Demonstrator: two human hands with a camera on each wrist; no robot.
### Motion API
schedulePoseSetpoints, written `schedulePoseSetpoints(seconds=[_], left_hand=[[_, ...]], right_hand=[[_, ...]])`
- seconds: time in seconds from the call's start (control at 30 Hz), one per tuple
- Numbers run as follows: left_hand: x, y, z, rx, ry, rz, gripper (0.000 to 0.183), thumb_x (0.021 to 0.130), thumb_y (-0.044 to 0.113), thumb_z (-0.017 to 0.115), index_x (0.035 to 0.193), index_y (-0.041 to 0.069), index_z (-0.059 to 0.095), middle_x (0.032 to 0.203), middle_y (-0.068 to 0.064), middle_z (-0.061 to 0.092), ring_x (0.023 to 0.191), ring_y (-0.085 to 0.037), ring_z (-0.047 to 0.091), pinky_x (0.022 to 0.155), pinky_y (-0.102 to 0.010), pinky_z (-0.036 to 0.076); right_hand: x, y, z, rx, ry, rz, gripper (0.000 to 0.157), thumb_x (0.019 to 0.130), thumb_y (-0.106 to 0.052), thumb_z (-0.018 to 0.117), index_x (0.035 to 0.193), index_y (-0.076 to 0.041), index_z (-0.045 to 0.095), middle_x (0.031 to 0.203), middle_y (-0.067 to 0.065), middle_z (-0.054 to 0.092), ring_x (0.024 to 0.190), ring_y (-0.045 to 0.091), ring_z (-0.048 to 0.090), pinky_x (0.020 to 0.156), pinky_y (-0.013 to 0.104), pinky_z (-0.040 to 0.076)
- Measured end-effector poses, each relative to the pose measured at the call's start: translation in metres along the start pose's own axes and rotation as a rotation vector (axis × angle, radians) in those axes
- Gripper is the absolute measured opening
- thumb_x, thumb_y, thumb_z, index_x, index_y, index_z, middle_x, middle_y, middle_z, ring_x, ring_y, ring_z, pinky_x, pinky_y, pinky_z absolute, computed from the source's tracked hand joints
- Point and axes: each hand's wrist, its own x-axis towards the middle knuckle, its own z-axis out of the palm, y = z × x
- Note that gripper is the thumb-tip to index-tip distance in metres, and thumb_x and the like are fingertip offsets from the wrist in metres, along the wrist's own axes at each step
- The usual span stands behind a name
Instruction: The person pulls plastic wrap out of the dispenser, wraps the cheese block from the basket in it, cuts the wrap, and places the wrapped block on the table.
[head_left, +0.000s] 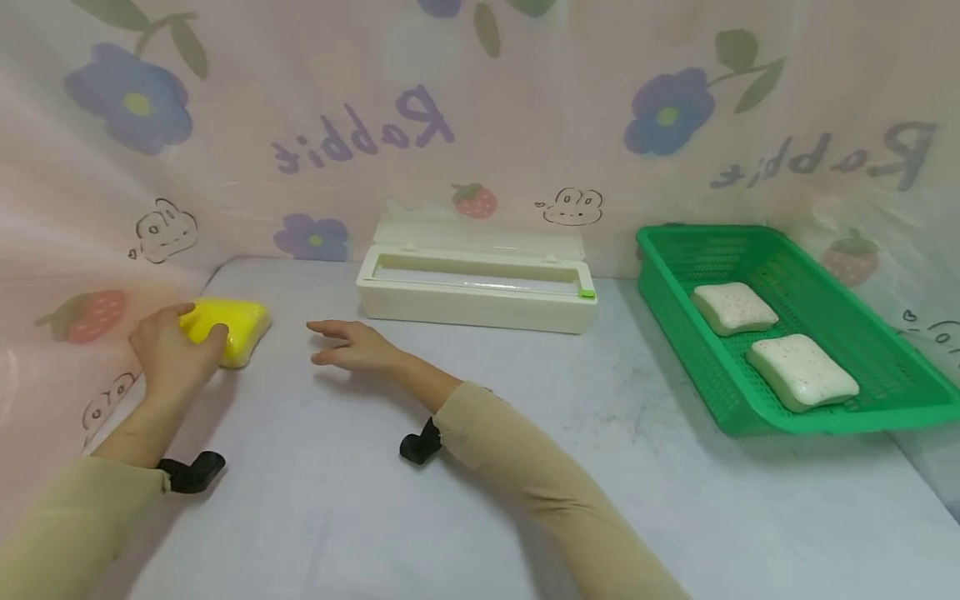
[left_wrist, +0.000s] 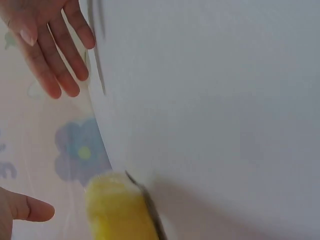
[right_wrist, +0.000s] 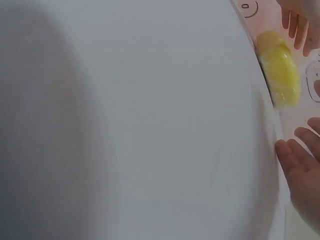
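Observation:
A glossy yellow pillow-shaped block (head_left: 243,325) lies at the left end of the table, by the curtain. My left hand (head_left: 176,354) is over its near left side, thumb and fingers spread apart. In the right wrist view, the left hand's fingers (right_wrist: 299,32) hang beside the yellow block (right_wrist: 282,75) with a gap between. The left wrist view shows the thumb (left_wrist: 32,207) extended, away from the block (left_wrist: 122,210). To the right of the block, my right hand (head_left: 356,346) hovers with nothing in it, its fingers extended toward the block.
A white cling film dispenser (head_left: 472,304) with a raised clear lid and a small green slider stands at the back middle. On the right, a green basket (head_left: 693,354) holds two white speckled pillow-shaped blocks (head_left: 802,371). A printed curtain (head_left: 510,125) borders the table's back and sides.

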Motion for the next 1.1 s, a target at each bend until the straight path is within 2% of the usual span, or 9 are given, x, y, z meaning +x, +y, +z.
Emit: schedulePoseSetpoints(seconds=[0.1,0.27,0.37,0.5,0.67,0.87,1.1], left_hand=[[-0.004,0.012,0.01,-0.05,0.044,0.082,0.053,0.089,0.014,0.05,0.133,-0.015,0.041,0.132,-0.037,0.039,0.127,-0.048,0.024,0.103,-0.058,0.018],[-0.009,0.03,0.026,-0.142,0.023,0.164,0.048,0.09,0.014,0.053,0.13,-0.012,0.046,0.137,-0.034,0.036,0.131,-0.046,0.021,0.102,-0.058,0.02],[-0.013,0.04,0.036,-0.182,0.031,0.256,0.043,0.089,0.012,0.058,0.124,-0.012,0.049,0.135,-0.033,0.038,0.13,-0.047,0.023,0.102,-0.058,0.022],[-0.016,0.049,0.052,-0.186,0.033,0.362,0.04,0.087,0.011,0.062,0.119,-0.011,0.051,0.13,-0.033,0.042,0.125,-0.048,0.028,0.1,-0.059,0.025],[-0.019,0.064,0.07,-0.176,0.006,0.424,0.04,0.087,0.012,0.063,0.119,-0.01,0.051,0.129,-0.031,0.044,0.121,-0.047,0.033,0.098,-0.058,0.029],[-0.017,0.082,0.088,-0.232,0.014,0.527,0.039,0.087,0.008,0.066,0.12,-0.009,0.053,0.126,-0.03,0.049,0.12,-0.046,0.039,0.098,-0.057,0.032],[-0.015,0.095,0.099,-0.268,-0.008,0.545,0.038,0.088,0.006,0.064,0.122,-0.007,0.054,0.125,-0.029,0.051,0.12,-0.046,0.04,0.099,-0.057,0.031]], right_hand=[[-0.01,0.004,-0.01,0.025,0.015,-0.047,0.054,0.091,-0.019,0.062,0.143,-0.014,0.046,0.148,0.002,0.046,0.133,0.014,0.046,0.101,0.017,0.042],[-0.027,0.011,-0.027,0.064,0.078,-0.117,0.047,0.091,-0.012,0.061,0.137,-0.007,0.052,0.142,0.006,0.052,0.132,0.015,0.047,0.1,0.018,0.044],[-0.037,0.017,-0.036,0.063,0.115,-0.156,0.043,0.091,-0.009,0.06,0.133,-0.003,0.054,0.137,0.011,0.055,0.128,0.019,0.052,0.098,0.017,0.045],[-0.05,0.024,-0.044,0.054,0.157,-0.187,0.039,0.091,-0.007,0.059,0.128,0.002,0.056,0.131,0.017,0.059,0.121,0.024,0.056,0.094,0.017,0.047],[-0.067,0.03,-0.057,0.019,0.222,-0.21,0.033,0.091,-0.007,0.059,0.122,0.002,0.06,0.123,0.017,0.064,0.114,0.023,0.061,0.087,0.019,0.05],[-0.094,0.039,-0.079,-0.016,0.331,-0.236,0.026,0.092,-0.008,0.059,0.116,0.001,0.064,0.115,0.014,0.068,0.108,0.021,0.064,0.082,0.023,0.052],[-0.12,0.046,-0.105,-0.027,0.456,-0.252,0.021,0.09,-0.004,0.061,0.109,0.002,0.067,0.107,0.016,0.07,0.099,0.024,0.066,0.074,0.024,0.054]])
